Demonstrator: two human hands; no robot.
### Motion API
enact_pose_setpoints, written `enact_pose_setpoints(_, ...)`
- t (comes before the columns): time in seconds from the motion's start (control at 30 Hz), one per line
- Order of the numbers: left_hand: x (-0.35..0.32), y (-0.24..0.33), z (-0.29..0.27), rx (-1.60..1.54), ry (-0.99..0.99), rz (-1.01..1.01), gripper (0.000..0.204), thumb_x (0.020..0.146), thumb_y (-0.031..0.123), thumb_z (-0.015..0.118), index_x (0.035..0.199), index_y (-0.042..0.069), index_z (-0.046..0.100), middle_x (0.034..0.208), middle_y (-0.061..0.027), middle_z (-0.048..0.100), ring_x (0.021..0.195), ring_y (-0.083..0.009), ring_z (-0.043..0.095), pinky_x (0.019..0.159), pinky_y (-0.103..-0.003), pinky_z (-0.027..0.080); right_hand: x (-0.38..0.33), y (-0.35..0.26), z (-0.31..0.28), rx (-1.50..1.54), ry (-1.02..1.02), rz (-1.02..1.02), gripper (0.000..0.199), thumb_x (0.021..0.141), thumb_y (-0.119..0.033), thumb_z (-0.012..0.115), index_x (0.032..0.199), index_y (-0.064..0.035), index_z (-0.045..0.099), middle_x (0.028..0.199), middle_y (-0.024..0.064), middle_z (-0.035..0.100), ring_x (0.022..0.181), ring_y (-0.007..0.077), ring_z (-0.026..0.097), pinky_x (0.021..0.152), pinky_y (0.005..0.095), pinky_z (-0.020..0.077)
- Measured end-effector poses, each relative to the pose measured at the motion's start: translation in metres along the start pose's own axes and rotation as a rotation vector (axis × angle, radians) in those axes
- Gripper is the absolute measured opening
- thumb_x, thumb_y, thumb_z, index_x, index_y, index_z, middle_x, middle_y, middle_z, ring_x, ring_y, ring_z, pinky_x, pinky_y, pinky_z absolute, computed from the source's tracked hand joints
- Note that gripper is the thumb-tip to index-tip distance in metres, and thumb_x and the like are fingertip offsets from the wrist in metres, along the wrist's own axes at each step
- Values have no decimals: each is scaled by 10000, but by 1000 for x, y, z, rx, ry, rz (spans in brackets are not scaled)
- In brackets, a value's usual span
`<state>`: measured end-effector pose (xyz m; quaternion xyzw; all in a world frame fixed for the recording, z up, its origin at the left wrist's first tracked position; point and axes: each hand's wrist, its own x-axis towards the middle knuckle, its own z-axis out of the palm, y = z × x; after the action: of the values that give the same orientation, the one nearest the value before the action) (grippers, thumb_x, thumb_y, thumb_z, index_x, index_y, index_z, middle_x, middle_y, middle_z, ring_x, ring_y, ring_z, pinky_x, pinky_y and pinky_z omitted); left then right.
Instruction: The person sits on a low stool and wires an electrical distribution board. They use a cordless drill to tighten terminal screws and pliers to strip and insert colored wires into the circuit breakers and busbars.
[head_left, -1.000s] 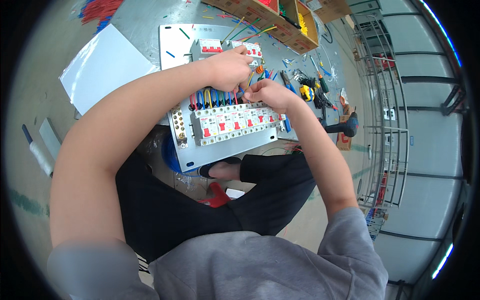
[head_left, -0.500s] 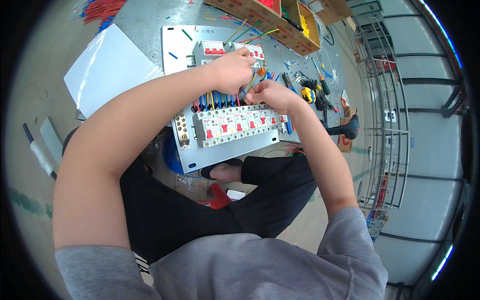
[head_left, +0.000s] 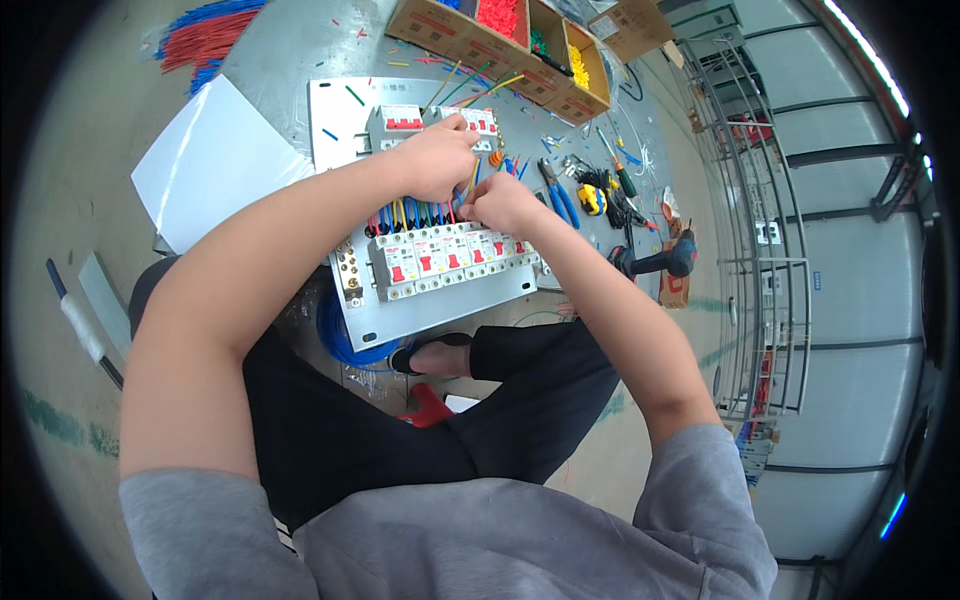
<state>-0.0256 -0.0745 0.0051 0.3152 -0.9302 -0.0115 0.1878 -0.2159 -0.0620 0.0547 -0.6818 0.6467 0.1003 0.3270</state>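
Since both hands crowd into one narrow gap, my first worry from this remote seat is right at the grip: the right hand (head_left: 503,206) has its fingertips drawn nearly together beside a blue wire (head_left: 459,197), yet I cannot tell whether they truly pinch it, and a loose hold could let it slip or twist. The left hand (head_left: 437,163) curls just beyond and left of that grip, by the upper breakers (head_left: 401,120); what its fingers have hold of is hidden from me, and a pressing knuckle could knock a switch. Left of the right fingertips stand short coloured wires (head_left: 405,212), close enough that a sideways pull might drag one loose. Nearer the body than the grip, the lower breaker row (head_left: 454,256) sits on a metal plate (head_left: 432,316), whose near edge seems to overhang the table (head_left: 290,45), so I judge that leaning hard could tip it. Beyond the left hand, long wires (head_left: 443,84) stick up and might snag a finger. Well right of the grip lie pliers (head_left: 559,194), which a drifting forearm could shove.
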Motion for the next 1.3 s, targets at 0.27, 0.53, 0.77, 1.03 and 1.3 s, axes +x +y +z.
enact_pose_setpoints(0.27,3,0,-2,17,-14,0,135,644,183,820,763,191,881,827,18,745,1076,-207,610,1115,-415,397,7,4,-1,-8,-23,-11,187,906,-200,867,992,-34,881,922,112,830,898,191,751,857,365,573)
enact_pose_setpoints(0.53,0,-1,-1,-39,21,-7,87,751,198,779,786,138,832,880,-22,764,1112,-225,634,1111,-400,415,8,4,5,192,18,15,430,981,-390,799,891,29,834,877,126,816,802,206,743,785,368,580)
enact_pose_setpoints(0.77,1,2,-4,-38,-34,-20,80,772,156,808,813,89,824,895,-26,772,1129,-233,622,1125,-420,400,16,-18,1,30,-49,111,371,956,-383,772,851,-34,843,860,120,820,787,246,773,737,399,569)
enact_pose_setpoints(1.03,2,-1,0,-45,-4,-16,76,790,141,783,836,112,836,925,-25,781,1149,-250,622,1146,-436,383,28,-20,-3,68,-143,245,344,989,-372,765,816,-79,811,868,88,809,787,216,742,719,397,519)
enact_pose_setpoints(1.3,1,-3,-2,-128,27,29,80,795,118,756,794,139,834,901,7,766,1093,-222,613,1127,-421,383,15,-7,-5,47,-114,146,393,1024,-415,723,949,-56,863,969,95,835,901,201,772,846,389,574)
